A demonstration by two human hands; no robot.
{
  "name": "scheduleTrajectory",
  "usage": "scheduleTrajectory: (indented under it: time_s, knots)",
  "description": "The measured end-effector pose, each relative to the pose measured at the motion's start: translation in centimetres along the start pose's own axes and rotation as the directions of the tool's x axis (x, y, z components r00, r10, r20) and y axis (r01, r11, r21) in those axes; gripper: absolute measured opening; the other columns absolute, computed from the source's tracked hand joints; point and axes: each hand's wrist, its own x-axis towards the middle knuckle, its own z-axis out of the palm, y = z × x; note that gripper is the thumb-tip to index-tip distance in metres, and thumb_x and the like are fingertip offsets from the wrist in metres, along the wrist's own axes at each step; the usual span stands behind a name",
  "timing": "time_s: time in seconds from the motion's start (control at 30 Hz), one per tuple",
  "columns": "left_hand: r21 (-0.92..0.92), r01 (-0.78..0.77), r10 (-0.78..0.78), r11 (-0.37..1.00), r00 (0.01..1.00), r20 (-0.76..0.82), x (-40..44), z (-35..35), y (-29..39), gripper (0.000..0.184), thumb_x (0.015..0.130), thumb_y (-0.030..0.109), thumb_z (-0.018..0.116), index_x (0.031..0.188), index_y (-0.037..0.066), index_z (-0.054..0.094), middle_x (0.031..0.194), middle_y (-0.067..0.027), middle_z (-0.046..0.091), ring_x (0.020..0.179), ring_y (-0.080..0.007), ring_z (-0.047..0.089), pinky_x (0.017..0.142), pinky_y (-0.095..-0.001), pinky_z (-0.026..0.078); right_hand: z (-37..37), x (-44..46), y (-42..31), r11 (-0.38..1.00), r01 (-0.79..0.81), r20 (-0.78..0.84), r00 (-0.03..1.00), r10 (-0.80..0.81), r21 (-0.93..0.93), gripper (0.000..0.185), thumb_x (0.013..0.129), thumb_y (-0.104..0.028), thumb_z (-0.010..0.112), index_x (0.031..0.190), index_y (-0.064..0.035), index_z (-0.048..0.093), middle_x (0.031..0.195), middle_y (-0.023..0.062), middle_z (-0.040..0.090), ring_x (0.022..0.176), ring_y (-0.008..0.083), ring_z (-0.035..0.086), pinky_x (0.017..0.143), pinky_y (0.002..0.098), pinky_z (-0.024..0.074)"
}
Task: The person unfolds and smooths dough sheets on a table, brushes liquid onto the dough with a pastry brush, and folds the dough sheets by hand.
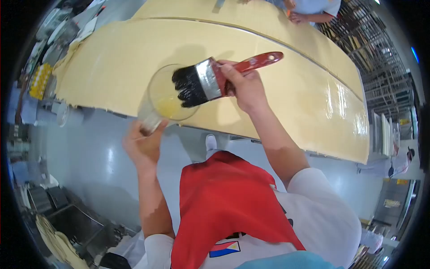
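My right hand (246, 85) is wrapped around a wide paintbrush (207, 80) with a red handle, a metal band and dark, wet-looking bristles. The bristles are clumped and hang over the mouth of a clear container (150, 96). A little yellow liquid (167, 106) shows inside it. My left hand (145, 141) grips this container from below, fingers closed around its lower part, and holds it tilted above the near edge of the table. Beneath both lies a broad, pale yellow sheet (121, 58) that looks like dough, shiny and wet on its right side.
A long seam (251, 31) crosses the sheet lengthwise. Across the table, another person's hands (298, 17) are near the far edge. Metal racks (376, 49) stand at the right. A yellow egg tray (40, 80) sits at the left, and a sink (76, 222) is at the lower left.
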Motion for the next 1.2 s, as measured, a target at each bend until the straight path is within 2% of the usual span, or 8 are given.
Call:
scheduleTrajectory:
  time_s: [0.17,0.43,0.7,0.73,0.8,0.9,1.03,1.2]
  knots:
    - [-0.202,0.193,-0.204,0.960,0.978,-0.032,4.8,0.7,-1.8,0.029,0.068,0.012,0.086,0.070,0.003,0.059,0.065,0.0020,0.056,0.060,-0.0067,0.044,0.056,-0.0247,0.038,-7.9,6.6,5.3,0.917,0.025,-0.193,0.980,0.057,0.397,0.029,0.091,-0.020,0.063,0.109,0.0031,0.064,0.088,0.0075,0.067,0.068,0.0142,0.064,0.058,0.0278,0.0534]
    - [-0.256,0.231,-0.249,0.939,0.968,-0.037,10.4,-0.4,-4.9,0.015,0.078,0.002,0.076,0.078,0.003,0.061,0.076,0.0006,0.061,0.069,-0.0078,0.049,0.067,-0.0225,0.040,-32.1,14.8,6.2,0.851,-0.163,-0.570,0.802,-0.181,-0.499,0.038,0.084,-0.043,0.063,0.085,-0.0062,0.071,0.068,0.0043,0.065,0.066,0.0140,0.062,0.060,0.0318,0.0489]
    - [-0.297,0.331,-0.363,0.896,0.930,-0.057,10.6,-3.3,-8.1,0.017,0.080,0.001,0.074,0.091,0.000,0.061,0.089,-0.0045,0.064,0.081,-0.0109,0.055,0.080,-0.0237,0.041,-68.1,3.0,-0.6,0.014,-0.874,-0.593,0.318,-0.739,-0.486,0.056,0.083,-0.053,0.059,0.100,-0.0003,0.071,0.092,0.0162,0.071,0.087,0.0273,0.068,0.081,0.0386,0.0523]
    - [-0.287,0.337,-0.368,0.896,0.928,-0.057,10.7,-3.7,-8.2,0.017,0.080,0.001,0.074,0.091,0.000,0.061,0.089,-0.0045,0.064,0.081,-0.0109,0.055,0.080,-0.0237,0.041,-67.0,3.3,0.0,0.008,-0.873,-0.597,0.327,-0.733,-0.487,0.056,0.083,-0.053,0.059,0.100,-0.0003,0.071,0.092,0.0162,0.071,0.087,0.0273,0.068,0.081,0.0386,0.0523]
    - [-0.308,0.346,-0.386,0.886,0.919,-0.078,10.4,-4.5,-8.0,0.017,0.080,0.001,0.073,0.090,0.002,0.059,0.088,-0.0033,0.063,0.081,-0.0104,0.055,0.081,-0.0237,0.041,-62.8,5.8,0.8,0.826,-0.344,-0.895,0.158,-0.417,-0.446,0.051,0.083,-0.046,0.066,0.096,0.0029,0.070,0.084,0.0121,0.069,0.078,0.0202,0.067,0.073,0.0321,0.0541]
    - [-0.410,0.316,-0.384,0.855,0.918,-0.095,10.7,-5.1,-7.7,0.017,0.080,-0.001,0.073,0.087,0.003,0.058,0.085,-0.0015,0.061,0.081,-0.0096,0.054,0.081,-0.0244,0.041,-45.3,11.4,0.2,0.583,-0.532,-0.789,0.411,-0.456,-0.614,0.040,0.081,-0.041,0.070,0.092,-0.0017,0.069,0.077,0.0047,0.067,0.069,0.0130,0.064,0.063,0.0285,0.0519]
    - [-0.473,0.221,-0.274,0.853,0.961,-0.045,12.7,-6.5,-11.3,0.016,0.081,-0.003,0.071,0.088,0.003,0.058,0.083,-0.0020,0.061,0.080,-0.0103,0.056,0.081,-0.0250,0.043,-22.5,20.0,5.1,0.899,-0.220,-0.783,0.594,-0.184,-0.379,0.045,0.082,-0.045,0.060,0.091,-0.0008,0.066,0.081,0.0123,0.068,0.076,0.0221,0.065,0.067,0.0391,0.0485]
    - [-0.632,0.207,-0.301,0.747,0.953,-0.043,15.0,-6.9,-14.4,0.013,0.083,-0.002,0.069,0.090,0.001,0.059,0.084,-0.0072,0.064,0.078,-0.0143,0.059,0.079,-0.0255,0.045,-3.0,20.7,10.1,0.605,0.053,-0.204,0.915,-0.348,-0.795,0.027,0.088,-0.031,0.058,0.096,-0.0062,0.063,0.085,0.0204,0.067,0.082,0.0402,0.064,0.073,0.0477,0.0511]
